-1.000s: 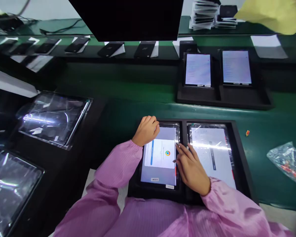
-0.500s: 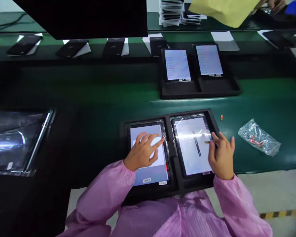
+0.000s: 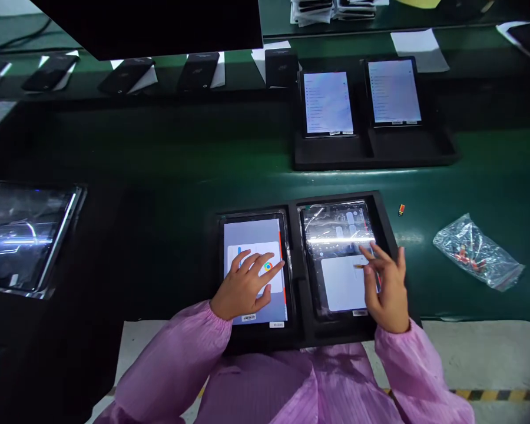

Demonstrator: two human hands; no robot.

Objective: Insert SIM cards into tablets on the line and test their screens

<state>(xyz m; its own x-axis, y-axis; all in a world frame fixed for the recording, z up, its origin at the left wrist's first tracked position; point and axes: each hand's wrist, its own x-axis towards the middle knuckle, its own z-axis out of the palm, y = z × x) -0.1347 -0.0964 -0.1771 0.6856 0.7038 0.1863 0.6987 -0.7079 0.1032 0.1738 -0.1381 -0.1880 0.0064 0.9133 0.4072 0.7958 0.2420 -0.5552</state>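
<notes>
Side by side in a black two-bay tray (image 3: 297, 288) lie a left tablet (image 3: 265, 312) and a right tablet (image 3: 340, 294), both with lit screens. Fingers spread, my left hand (image 3: 242, 285) is over the left tablet's screen, where a round coloured icon shows on a white panel. Whether its fingertips touch the glass I cannot tell. Over the right edge of the right tablet, my right hand (image 3: 386, 288) pinches a small thin gold-coloured piece (image 3: 359, 266) between thumb and finger. The right screen is dark at the top with a white panel below.
A small red-and-yellow piece (image 3: 401, 209) lies right of the tray, near a clear zip bag (image 3: 477, 253) with small red pieces inside. Behind, another black tray (image 3: 335, 156) carries two lit tablets. A dark monitor (image 3: 159, 26) overhangs the back; a large film-covered panel (image 3: 22, 235) lies left.
The right tablet's screen has gone from a white page with a dark bar to a dark view with a white panel. My right hand has shifted slightly left and down. The camera view has shifted.
</notes>
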